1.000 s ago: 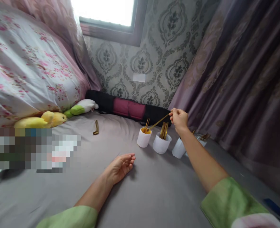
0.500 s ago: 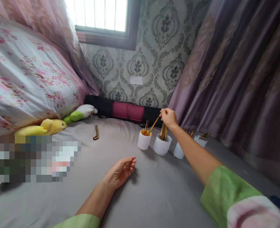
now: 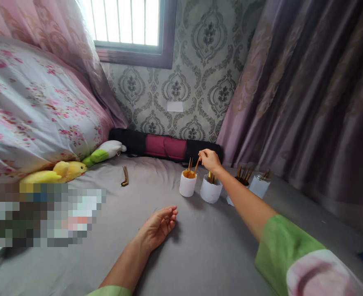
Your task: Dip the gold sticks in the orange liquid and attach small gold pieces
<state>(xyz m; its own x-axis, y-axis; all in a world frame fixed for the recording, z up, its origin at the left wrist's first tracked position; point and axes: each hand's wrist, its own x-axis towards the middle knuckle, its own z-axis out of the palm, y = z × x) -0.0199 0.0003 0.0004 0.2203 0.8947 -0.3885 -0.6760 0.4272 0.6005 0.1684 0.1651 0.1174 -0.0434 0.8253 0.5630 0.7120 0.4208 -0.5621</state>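
My right hand [image 3: 210, 160] pinches the top of a thin golden stick [image 3: 196, 166] whose lower end is inside the leftmost white cup [image 3: 187, 183]. That cup holds other golden sticks too. Right beside it stands a second white cup [image 3: 210, 190] with several golden sticks, partly hidden by my wrist. Two further containers [image 3: 258, 185] with sticks stand behind my forearm. My left hand [image 3: 157, 226] rests on the grey sheet, palm up with fingers loosely curled, holding nothing. A few golden pieces [image 3: 125, 176] lie loose on the sheet farther left.
A floral quilt [image 3: 36, 107] is piled at the left, with yellow [image 3: 55, 172] and green-white plush toys [image 3: 106, 149] at its foot. A black and magenta roll [image 3: 164, 146] lies along the patterned wall. Purple curtains [image 3: 307, 98] hang at the right.
My right hand has moved left and down toward the leftmost cup, lowering the golden stick from a long slant to nearly upright in it. The left hand has stayed put.
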